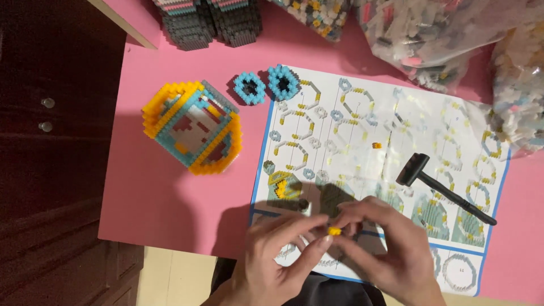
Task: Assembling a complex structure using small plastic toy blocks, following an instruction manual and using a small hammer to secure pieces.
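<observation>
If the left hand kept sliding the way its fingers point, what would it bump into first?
The left hand points up and to the right, so it would meet the small yellow brick pinched at its fingertips, then the right hand just behind it. They look nearly touching, though depth is unclear.

Your left hand (272, 258) and right hand (385, 243) pinch a small yellow brick (335, 230) of glossy plastic. The instruction sheet (396, 119) beneath is smooth paper with a slight sheen. The small black hammer (439, 187) looks like matt plastic. The pink tabletop (153, 198) is smooth and matt. The cabinet (51, 141) is dark polished wood with metal knobs (48, 103).
</observation>
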